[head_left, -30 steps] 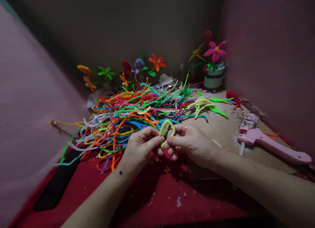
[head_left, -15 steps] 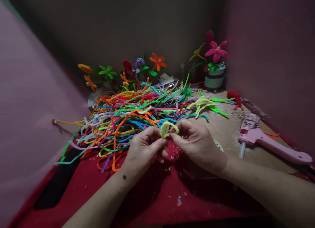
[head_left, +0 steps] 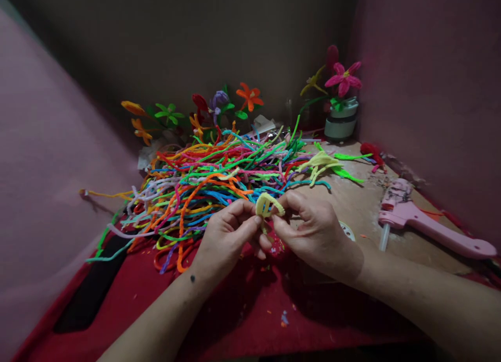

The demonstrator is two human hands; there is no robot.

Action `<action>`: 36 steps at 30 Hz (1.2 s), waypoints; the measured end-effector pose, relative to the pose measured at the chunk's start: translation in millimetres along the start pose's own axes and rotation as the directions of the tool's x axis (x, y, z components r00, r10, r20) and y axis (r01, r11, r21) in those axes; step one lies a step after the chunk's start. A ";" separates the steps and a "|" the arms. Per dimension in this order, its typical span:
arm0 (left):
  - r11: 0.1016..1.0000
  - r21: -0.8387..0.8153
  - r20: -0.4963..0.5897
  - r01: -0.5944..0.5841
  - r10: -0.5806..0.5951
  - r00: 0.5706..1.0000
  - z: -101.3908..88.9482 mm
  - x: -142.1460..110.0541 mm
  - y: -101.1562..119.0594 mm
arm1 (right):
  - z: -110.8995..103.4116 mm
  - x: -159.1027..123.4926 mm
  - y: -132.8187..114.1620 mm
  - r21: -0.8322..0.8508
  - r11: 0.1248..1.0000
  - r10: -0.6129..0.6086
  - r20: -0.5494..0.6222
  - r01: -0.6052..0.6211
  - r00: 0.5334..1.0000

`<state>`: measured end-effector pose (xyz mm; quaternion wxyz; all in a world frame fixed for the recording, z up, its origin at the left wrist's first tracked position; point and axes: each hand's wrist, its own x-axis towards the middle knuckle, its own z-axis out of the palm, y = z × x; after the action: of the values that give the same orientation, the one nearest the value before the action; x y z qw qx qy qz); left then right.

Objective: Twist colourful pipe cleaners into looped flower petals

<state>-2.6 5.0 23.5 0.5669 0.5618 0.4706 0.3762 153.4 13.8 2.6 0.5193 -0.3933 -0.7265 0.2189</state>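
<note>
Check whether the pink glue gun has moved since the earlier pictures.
No. The pink glue gun lies in the same spot and at the same angle on the brown board, judged against the board's right edge.

The pipe cleaners (head_left: 203, 177) look matt and fuzzy, the glue gun (head_left: 434, 230) smooth pink plastic; red cloth (head_left: 235, 320) covers my worktop, matt and flecked.

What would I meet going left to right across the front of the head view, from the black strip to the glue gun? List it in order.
Flat black strip → left hand → pale yellow fuzzy loop → right hand → pink glue gun
</note>
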 end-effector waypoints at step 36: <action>0.989 -0.117 -0.016 0.087 -0.090 0.996 4.0 5.2 -1.8 | -0.1 12.4 8.9 0.427 0.747 0.322 0.437 -0.509 0.840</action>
<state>2.5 8.7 20.8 0.6097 0.5024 0.4783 0.3834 154.7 29.1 3.4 0.4119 -0.3461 -0.6072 0.5847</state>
